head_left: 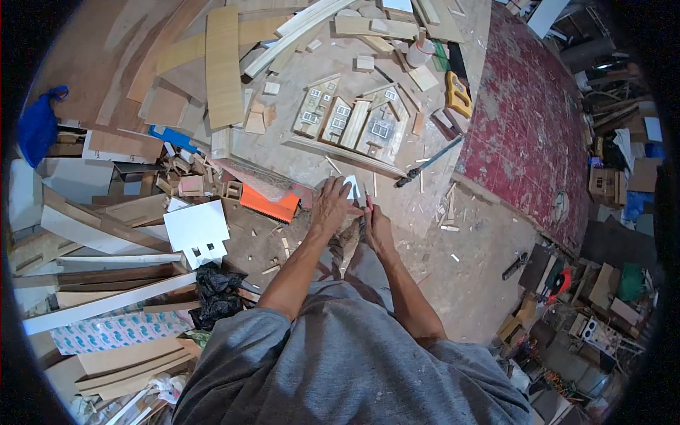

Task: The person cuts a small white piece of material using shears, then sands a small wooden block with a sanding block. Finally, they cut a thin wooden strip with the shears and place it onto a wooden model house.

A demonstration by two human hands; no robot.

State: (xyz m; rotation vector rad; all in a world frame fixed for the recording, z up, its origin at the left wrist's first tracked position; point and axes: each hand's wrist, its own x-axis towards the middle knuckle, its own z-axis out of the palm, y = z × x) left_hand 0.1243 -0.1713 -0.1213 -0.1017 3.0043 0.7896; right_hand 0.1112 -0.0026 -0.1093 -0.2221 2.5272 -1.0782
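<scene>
The left hand point(331, 205) lies palm down with its fingers curled over a small white flat piece point(351, 187), pinching it at its lower edge against the dusty wooden workbench point(312, 152). The right hand point(376, 225) sits just beside it, fingers closed around a thin red-tipped tool point(369, 204) whose tip points up toward the white piece; what kind of tool it is cannot be told. Both hands meet at the near edge of the bench. Beyond them stands a row of 4 small unpainted wooden model houses with white windows point(354, 120), and a dark bar clamp point(428, 161) lies to their right. An orange toothed plastic block point(268, 204) rests left of the left hand, with a white square board with notches point(196, 231) further left
</scene>
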